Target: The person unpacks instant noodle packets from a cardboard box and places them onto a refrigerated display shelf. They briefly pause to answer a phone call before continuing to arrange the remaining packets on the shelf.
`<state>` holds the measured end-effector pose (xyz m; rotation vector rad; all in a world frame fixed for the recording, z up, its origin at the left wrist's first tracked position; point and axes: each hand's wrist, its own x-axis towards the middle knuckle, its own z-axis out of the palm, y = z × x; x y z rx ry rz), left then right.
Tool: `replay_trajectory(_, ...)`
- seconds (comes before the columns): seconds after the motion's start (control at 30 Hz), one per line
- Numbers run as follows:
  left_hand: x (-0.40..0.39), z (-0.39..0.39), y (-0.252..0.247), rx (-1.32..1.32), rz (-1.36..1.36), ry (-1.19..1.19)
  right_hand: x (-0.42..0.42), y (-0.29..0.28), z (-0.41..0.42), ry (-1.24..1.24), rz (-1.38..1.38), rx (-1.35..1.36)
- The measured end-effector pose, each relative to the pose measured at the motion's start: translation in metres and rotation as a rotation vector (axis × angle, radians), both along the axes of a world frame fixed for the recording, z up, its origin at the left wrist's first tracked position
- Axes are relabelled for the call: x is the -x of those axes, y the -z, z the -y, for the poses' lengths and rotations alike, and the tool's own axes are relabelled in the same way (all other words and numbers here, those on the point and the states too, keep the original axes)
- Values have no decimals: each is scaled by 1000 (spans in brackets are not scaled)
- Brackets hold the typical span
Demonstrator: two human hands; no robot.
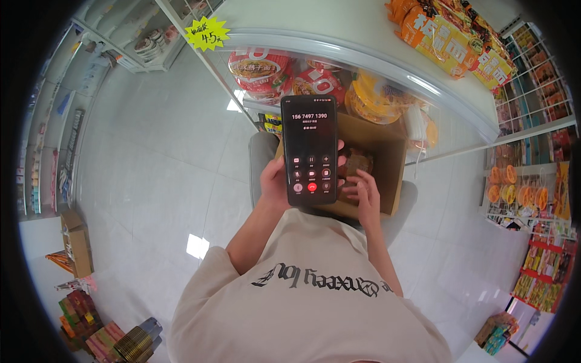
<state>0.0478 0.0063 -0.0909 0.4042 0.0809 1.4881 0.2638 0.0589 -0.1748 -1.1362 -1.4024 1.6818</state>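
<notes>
My left hand point(273, 183) grips a black smartphone point(311, 145) upright in front of me, its fingertips wrapped around the right edge. The lit screen shows a phone call with round buttons and a red one at the bottom. To the right of the phone, my right hand point(366, 197) hovers with its fingers bent and apart, nothing in it. Behind both hands stands an open cardboard box point(390, 177) between my knees. A brown packaged item point(358, 163) lies inside it, partly hidden by the phone and my fingers.
Ahead is a white shelf point(313, 22) with orange noodle packets point(435, 41) on top. Red instant noodle bowls point(258, 70) and yellow bowls point(381, 97) fill the level below. A wire rack point(526, 190) with snacks stands right, stocked shelves point(59, 136) left, stacked baskets point(138, 342) lower left.
</notes>
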Motion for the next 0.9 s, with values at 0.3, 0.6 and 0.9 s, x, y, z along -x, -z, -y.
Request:
replay_trajectory(0.3, 2, 0, 9, -23, 28, 11, 3, 21, 4, -41, 182, -197)
replay_trajectory(0.6, 3, -7, 14, -134, 177, 133, 2, 14, 3, -35, 216, -175)
replay_trajectory(0.9, 0, 0, 14, -115, 78, -9, 1, 20, 3, -33, 207, -196)
